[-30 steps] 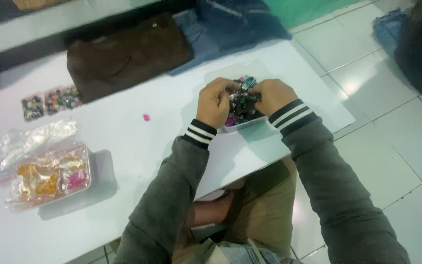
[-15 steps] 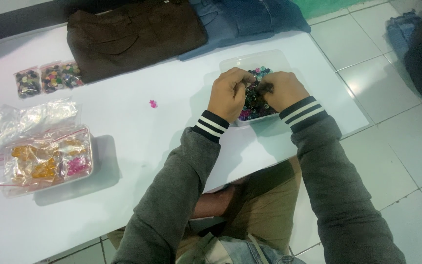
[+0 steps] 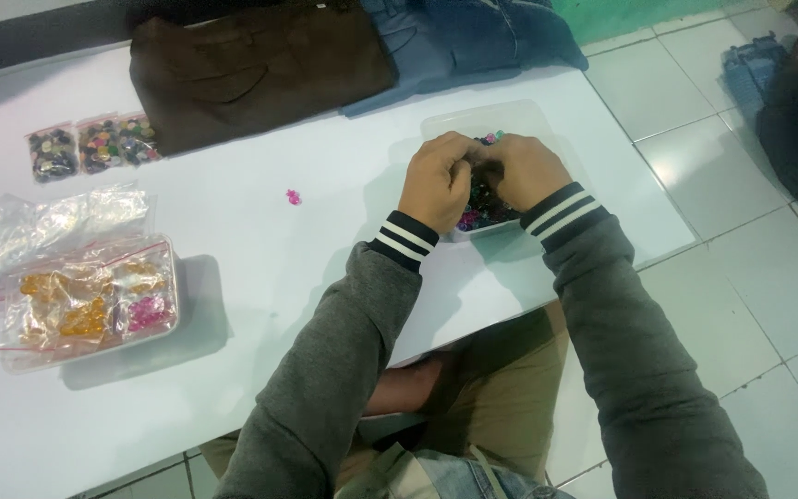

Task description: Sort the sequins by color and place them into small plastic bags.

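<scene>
The left hand (image 3: 436,180) and right hand (image 3: 526,171) are pinching a small bag of beads (image 3: 480,194) together over a clear box (image 3: 473,120) on the white table (image 3: 307,249).

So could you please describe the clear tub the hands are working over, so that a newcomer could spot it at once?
On the white table, look toward its far right corner, just in front of the folded blue jeans. The clear plastic tub sits there under the left hand and right hand. Unlike the tub of bagged orange and pink pieces at the left, it holds loose dark, multicoloured beads.
</scene>
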